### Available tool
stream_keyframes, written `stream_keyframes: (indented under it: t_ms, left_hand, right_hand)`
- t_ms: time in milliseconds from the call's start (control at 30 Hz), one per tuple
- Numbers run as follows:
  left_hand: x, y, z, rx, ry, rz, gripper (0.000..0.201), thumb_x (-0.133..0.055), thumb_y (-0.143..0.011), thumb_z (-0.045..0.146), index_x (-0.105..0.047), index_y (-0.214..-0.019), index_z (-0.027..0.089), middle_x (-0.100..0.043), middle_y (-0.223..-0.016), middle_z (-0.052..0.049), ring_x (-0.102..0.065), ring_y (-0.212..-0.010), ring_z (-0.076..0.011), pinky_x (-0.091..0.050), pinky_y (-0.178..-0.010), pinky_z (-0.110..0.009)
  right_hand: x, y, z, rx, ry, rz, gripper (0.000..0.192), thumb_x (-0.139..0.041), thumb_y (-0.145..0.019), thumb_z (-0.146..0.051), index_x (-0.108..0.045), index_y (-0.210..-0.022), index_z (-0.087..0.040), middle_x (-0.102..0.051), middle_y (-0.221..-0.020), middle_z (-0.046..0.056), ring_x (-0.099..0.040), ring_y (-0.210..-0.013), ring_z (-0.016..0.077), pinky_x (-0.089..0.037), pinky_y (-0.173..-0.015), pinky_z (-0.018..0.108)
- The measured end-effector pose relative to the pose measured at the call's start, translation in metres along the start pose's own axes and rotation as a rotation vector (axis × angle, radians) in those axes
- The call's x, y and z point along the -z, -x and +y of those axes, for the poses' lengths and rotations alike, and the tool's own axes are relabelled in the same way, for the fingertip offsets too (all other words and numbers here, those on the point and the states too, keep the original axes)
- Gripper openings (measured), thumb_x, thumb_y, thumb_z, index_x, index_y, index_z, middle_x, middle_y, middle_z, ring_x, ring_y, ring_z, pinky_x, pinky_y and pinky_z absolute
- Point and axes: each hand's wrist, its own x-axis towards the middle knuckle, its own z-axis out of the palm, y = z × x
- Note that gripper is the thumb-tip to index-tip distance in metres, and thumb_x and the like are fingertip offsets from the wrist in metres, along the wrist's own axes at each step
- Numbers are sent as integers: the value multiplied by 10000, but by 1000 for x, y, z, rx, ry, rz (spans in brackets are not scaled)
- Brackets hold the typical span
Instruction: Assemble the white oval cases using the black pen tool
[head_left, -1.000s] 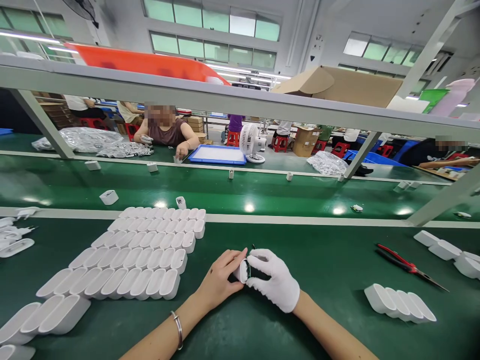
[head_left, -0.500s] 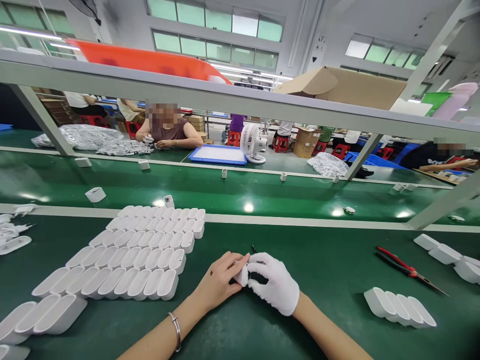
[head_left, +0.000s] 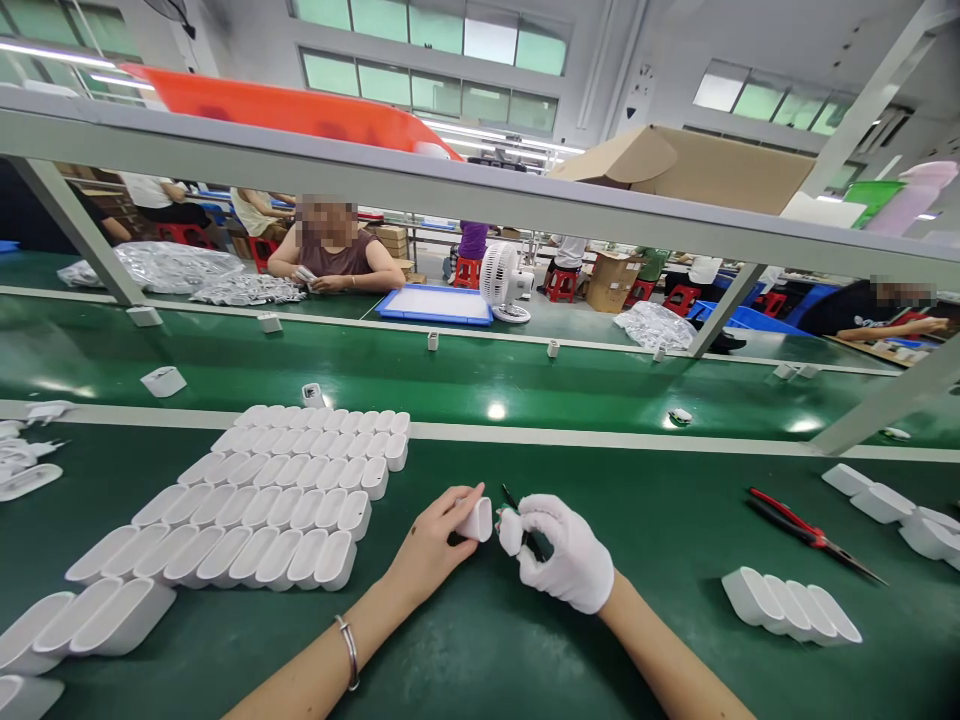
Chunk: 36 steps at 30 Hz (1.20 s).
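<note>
My left hand [head_left: 435, 537], bare with a bracelet at the wrist, pinches a white oval plastic casing [head_left: 478, 520], its open end turned right. Across a small gap, my white-gloved right hand [head_left: 566, 552] grips a small white plastic part [head_left: 511, 531] with a bit of reddish detail on its left side. A thin dark tip [head_left: 510, 496] shows just above that part; whether the glove holds it or it lies on the table, I cannot tell. To the left, several rows of white open oval casings [head_left: 262, 508] stand close together on the green table [head_left: 465, 650].
Red-and-black pliers [head_left: 814, 535] lie on the right, near a short row of white casings [head_left: 791, 605]. Loose white parts [head_left: 26, 460] sit at far left. Beyond runs a green conveyor belt [head_left: 420, 385] carrying small white pieces, under a shelf [head_left: 480, 195]. A co-worker [head_left: 337, 260] sits opposite.
My hands were together around the white piece; now they are slightly apart, casing in the left, small white part in the right. Pieces on the belt have shifted left.
</note>
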Motion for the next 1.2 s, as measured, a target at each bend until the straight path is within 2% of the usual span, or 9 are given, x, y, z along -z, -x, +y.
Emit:
stream_keyframes:
  t_ms: [67,133,300,533,733,867,1000,1100,1200]
  left_hand:
    - [-1,0,-1,44,76,-14,748,-527,-717,-16,-390,-1365,332,-519,-1266,-28,-536,-1117,-193,-489,-918,-310]
    - [-3,0,-1,19,97,-52,751,-537,-712,-15,-400,-1361,336,-519,-1290,-17,-514,-1159,-193,-451,-980,-327]
    - [-7,3,-4,3,78,-81,771,-550,-706,-15,-389,-1372,338,-519,-1306,-19,-510,-1176,-202,-438,-1004,-342]
    - [-1,1,-3,-86,10,-32,763,-573,-725,-7,-376,-1377,336,-545,-1267,-21,-544,-1142,-197,-478,-969,-321]
    - [-2,1,-2,-119,-19,-50,798,-584,-722,-27,-346,-1391,336,-536,-1269,-31,-533,-1146,-204,-479,-974,-349]
    - [-3,-1,-1,-129,-38,-62,772,-567,-741,-21,-347,-1389,334,-536,-1268,-36,-531,-1145,-209,-480,-974,-366]
    - [-4,0,1,-137,-66,-84,749,-558,-755,-9,-350,-1390,331,-541,-1264,-43,-535,-1140,-218,-484,-966,-371]
    - [-4,1,1,-127,-67,-133,769,-559,-753,-10,-332,-1401,336,-531,-1285,-39,-518,-1162,-222,-468,-985,-371]
    - [-2,1,1,-69,12,-147,782,-579,-752,-1,-320,-1403,346,-502,-1329,-30,-491,-1194,-220,-437,-1017,-386]
  right_hand:
    - [4,-2,-1,-25,-38,41,231,-531,-649,-55,-561,-815,-212,-622,-897,53,-632,-792,143,-529,-714,253]
    - [6,-3,-2,-17,-62,23,259,-531,-633,-61,-567,-840,-212,-632,-916,51,-633,-826,150,-525,-736,257]
    - [6,-3,-4,-15,-11,-89,267,-540,-607,-85,-586,-825,-232,-665,-876,-5,-632,-762,135,-488,-658,246]
    - [1,0,-1,26,15,-53,267,-549,-636,-92,-591,-864,-227,-674,-888,-6,-625,-759,131,-471,-665,241]
    - [-3,0,-4,33,113,-48,220,-550,-645,-101,-582,-821,-229,-667,-837,-14,-604,-715,135,-422,-629,242]
    - [-4,0,-9,-22,209,-120,142,-557,-642,-117,-568,-712,-240,-632,-736,-28,-578,-665,141,-374,-585,249]
    - [-6,-1,-15,-67,295,-230,119,-555,-644,-124,-567,-702,-227,-620,-706,-9,-570,-651,158,-367,-570,259]
    - [-8,-3,-17,-124,226,-295,141,-553,-659,-106,-580,-700,-238,-635,-721,-13,-592,-695,167,-417,-618,262]
    - [-9,-1,-14,-243,-3,-243,180,-574,-697,-120,-614,-816,-248,-660,-978,14,-618,-875,184,-483,-742,291]
